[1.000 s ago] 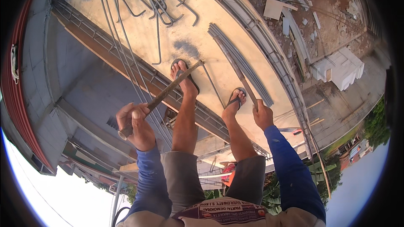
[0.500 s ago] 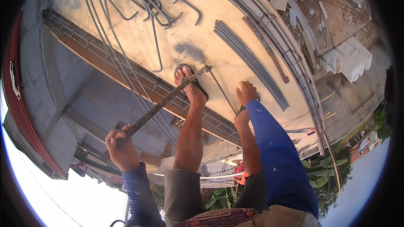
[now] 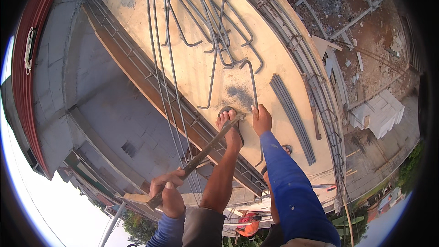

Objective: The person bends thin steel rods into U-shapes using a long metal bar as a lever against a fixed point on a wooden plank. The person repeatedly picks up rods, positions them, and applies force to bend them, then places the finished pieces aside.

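L hand [image 3: 167, 192] clamped on bending bar [image 3: 201, 155], R hand [image 3: 261, 120] gripping hooked rebar [image 3: 251, 87], frame centre; mid-bend, prob. next needs steady leverage.

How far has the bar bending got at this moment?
Done: several hooked bars lie piled on the slab. In hand: the left hand grips a long lever by the foot, while the right hand holds a bar. Left: a bundle of straight rods lies beside them, unbent.

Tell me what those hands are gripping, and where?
The left hand grips a long metal bar at its near end. The right hand holds a bent rebar rod near its lower end.
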A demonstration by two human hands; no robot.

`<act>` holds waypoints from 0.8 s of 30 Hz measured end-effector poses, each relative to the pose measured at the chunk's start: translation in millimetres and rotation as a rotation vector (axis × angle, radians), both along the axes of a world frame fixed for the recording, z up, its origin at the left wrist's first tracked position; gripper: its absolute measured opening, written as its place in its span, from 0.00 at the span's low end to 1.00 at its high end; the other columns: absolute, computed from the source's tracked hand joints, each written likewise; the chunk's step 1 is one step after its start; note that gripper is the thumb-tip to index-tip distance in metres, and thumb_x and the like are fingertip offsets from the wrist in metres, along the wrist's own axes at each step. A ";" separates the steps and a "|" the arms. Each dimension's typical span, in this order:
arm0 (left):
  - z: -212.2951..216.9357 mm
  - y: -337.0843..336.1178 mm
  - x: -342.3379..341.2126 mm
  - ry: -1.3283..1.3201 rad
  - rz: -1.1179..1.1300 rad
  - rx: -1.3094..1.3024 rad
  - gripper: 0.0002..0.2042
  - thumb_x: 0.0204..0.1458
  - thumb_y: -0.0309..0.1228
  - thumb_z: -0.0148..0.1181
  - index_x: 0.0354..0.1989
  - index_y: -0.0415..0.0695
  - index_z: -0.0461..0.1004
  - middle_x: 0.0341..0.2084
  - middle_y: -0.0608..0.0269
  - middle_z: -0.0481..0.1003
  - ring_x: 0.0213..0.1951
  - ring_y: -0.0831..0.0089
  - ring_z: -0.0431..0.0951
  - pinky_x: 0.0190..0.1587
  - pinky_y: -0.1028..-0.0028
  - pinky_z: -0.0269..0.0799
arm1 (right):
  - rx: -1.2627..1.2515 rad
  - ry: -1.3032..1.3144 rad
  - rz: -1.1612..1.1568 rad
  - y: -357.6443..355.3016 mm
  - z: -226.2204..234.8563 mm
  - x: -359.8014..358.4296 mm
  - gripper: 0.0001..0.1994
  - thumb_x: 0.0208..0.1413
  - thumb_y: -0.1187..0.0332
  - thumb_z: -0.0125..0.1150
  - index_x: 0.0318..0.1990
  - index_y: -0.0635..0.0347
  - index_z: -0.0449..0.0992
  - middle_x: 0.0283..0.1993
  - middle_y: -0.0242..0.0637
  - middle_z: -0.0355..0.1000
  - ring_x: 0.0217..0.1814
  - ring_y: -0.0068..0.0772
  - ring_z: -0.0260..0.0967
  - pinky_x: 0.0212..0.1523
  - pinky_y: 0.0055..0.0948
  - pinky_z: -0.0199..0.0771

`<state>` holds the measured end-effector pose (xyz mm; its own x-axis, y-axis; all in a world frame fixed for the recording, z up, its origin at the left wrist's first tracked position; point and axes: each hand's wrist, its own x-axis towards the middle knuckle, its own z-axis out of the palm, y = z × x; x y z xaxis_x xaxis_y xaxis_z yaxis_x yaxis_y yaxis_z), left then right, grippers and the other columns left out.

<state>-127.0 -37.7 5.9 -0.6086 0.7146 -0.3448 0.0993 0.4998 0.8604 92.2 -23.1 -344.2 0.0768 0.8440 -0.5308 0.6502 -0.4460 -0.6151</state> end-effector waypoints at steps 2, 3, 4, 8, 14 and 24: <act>0.6 -3.3 -4.1 -0.006 -0.014 -0.029 0.12 0.56 0.34 0.54 0.37 0.35 0.71 0.26 0.50 0.75 0.38 0.58 0.80 0.52 0.54 0.74 | 0.027 -0.040 0.029 68.6 2.9 -27.0 0.14 0.65 0.57 0.53 0.37 0.61 0.70 0.32 0.51 0.72 0.38 0.59 0.71 0.38 0.51 0.69; -2.3 -2.7 -3.6 -0.031 -0.014 -0.037 0.12 0.56 0.33 0.53 0.38 0.35 0.71 0.25 0.51 0.74 0.39 0.58 0.79 0.53 0.53 0.73 | 0.030 -0.079 0.052 114.3 0.1 -39.8 0.14 0.65 0.56 0.53 0.39 0.59 0.71 0.33 0.49 0.73 0.39 0.57 0.72 0.39 0.51 0.70; -2.3 -4.5 -5.1 -0.041 -0.012 -0.067 0.11 0.55 0.32 0.53 0.39 0.34 0.71 0.25 0.53 0.73 0.39 0.58 0.79 0.54 0.52 0.73 | 0.000 -0.046 0.054 160.2 15.2 -61.5 0.15 0.64 0.55 0.54 0.42 0.60 0.73 0.37 0.50 0.74 0.42 0.56 0.72 0.42 0.50 0.71; -3.7 -2.5 -4.6 -0.020 -0.043 -0.087 0.12 0.55 0.31 0.54 0.39 0.33 0.72 0.29 0.47 0.77 0.35 0.63 0.78 0.51 0.57 0.74 | 0.456 0.241 0.035 264.0 63.9 -116.5 0.19 0.63 0.60 0.56 0.53 0.66 0.72 0.45 0.51 0.73 0.45 0.52 0.73 0.47 0.44 0.72; 0.9 7.8 -2.6 -0.012 -0.008 -0.094 0.12 0.57 0.34 0.54 0.37 0.35 0.74 0.33 0.50 0.80 0.34 0.69 0.78 0.41 0.70 0.73 | 0.322 0.049 0.084 210.4 30.0 -32.8 0.16 0.62 0.65 0.56 0.53 0.66 0.72 0.43 0.47 0.74 0.45 0.46 0.74 0.47 0.40 0.73; -8.3 4.3 8.5 0.043 -0.025 -0.020 0.14 0.58 0.37 0.54 0.36 0.36 0.70 0.27 0.48 0.78 0.37 0.60 0.80 0.47 0.59 0.76 | -0.424 -0.768 0.180 -62.0 -27.1 182.8 0.22 0.61 0.65 0.59 0.60 0.59 0.63 0.53 0.44 0.66 0.56 0.47 0.69 0.52 0.45 0.74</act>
<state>-118.5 -33.4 -2.4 -0.6051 0.7232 -0.3329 0.1484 0.5134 0.8452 275.0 -85.1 -371.4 0.4249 0.6222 -0.6575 0.8968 -0.3883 0.2120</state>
